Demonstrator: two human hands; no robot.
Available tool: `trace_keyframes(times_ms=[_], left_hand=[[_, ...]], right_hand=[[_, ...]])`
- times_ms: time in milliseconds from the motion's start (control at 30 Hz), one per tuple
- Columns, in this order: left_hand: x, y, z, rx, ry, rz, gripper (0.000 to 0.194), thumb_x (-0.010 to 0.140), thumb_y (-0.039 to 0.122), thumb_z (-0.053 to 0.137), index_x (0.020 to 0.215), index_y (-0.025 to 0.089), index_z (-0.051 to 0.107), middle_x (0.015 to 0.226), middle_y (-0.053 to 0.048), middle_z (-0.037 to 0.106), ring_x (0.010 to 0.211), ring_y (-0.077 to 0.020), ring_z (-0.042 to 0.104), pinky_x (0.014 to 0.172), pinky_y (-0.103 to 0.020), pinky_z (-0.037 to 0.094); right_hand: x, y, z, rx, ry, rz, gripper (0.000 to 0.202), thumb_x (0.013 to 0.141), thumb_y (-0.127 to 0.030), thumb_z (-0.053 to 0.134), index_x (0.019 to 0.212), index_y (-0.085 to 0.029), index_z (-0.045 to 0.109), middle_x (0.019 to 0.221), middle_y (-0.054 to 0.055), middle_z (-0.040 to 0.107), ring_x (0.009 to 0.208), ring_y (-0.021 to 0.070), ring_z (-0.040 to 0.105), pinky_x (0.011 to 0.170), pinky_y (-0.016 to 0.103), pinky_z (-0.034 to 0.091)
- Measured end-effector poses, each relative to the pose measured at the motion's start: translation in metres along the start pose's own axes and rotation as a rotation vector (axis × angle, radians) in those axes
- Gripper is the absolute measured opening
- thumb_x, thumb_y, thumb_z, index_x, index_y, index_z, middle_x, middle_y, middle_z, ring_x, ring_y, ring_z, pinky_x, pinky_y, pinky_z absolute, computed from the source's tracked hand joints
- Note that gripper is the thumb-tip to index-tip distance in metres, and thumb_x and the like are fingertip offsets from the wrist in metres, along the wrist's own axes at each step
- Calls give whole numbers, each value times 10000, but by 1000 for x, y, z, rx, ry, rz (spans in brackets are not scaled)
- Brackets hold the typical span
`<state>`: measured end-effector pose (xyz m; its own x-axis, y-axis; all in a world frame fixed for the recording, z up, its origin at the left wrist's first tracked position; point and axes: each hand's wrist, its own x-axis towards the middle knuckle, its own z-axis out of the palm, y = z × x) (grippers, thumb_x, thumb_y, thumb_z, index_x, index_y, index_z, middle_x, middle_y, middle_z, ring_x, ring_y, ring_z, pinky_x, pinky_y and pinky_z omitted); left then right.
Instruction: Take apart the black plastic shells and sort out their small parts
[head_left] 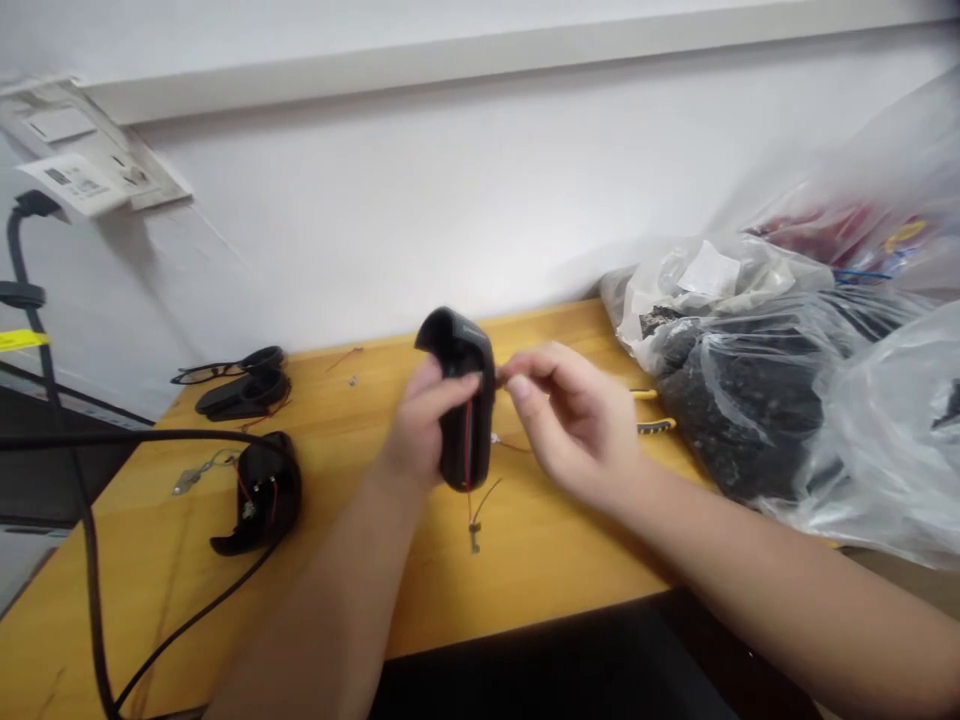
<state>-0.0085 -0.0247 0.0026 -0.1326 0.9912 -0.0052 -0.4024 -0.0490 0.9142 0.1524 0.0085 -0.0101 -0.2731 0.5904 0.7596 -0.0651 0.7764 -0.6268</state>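
A curved black plastic shell (480,430) is held upright above the wooden table by my left hand (424,420), its thumb lying across the open inside. Red and dark wires run down within the shell, and a small metal piece (474,537) hangs from them below its lower end. My right hand (577,415) is just right of the shell, thumb and forefinger pinched together at its edge; whatever lies between those fingertips is too small to make out.
Another black shell (281,490) with wires lies at the left, behind it black parts (244,393). A black cable (90,560) crosses the left side. Yellow-handled pliers (656,426) and plastic bags (757,400) are at the right. A white wall (390,210) stands behind.
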Motion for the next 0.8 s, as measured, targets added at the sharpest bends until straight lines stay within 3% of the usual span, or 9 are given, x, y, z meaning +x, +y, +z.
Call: trace_keyframes(times_ms=[133,400,700,800], left_hand=[[-3,3,2,-135,-112,-94,331,702,295,831,940,172,636,701,11,606,568,-117,579,470,-221,432],[-4,2,-7,-104,-218,-114,424,742,400,835,1023,152,636,761,7,613,420,-61,467,402,-222,452],[-6,-1,-8,-64,-164,-104,401,732,389,838,1005,169,643,784,-16,632,557,-124,564,486,-250,456],[-3,-6,-13,-61,-146,-50,415,716,367,869,1024,160,684,808,-17,644,698,-139,613,614,-241,517]], right_hand=[[0,-4,-4,-6,-69,-121,180,990,-137,653,1166,-171,647,1004,83,683,937,191,664,851,372,590],[1,-8,-8,-79,-102,-203,258,963,-138,722,1212,-127,655,1017,108,687,965,203,657,870,371,597],[1,-12,-12,-247,-88,-262,225,975,-204,761,1175,-143,677,1027,107,743,976,213,722,855,350,607],[1,-11,-12,-237,-101,-235,203,974,-219,771,1130,-135,673,996,102,736,951,200,712,849,333,595]])
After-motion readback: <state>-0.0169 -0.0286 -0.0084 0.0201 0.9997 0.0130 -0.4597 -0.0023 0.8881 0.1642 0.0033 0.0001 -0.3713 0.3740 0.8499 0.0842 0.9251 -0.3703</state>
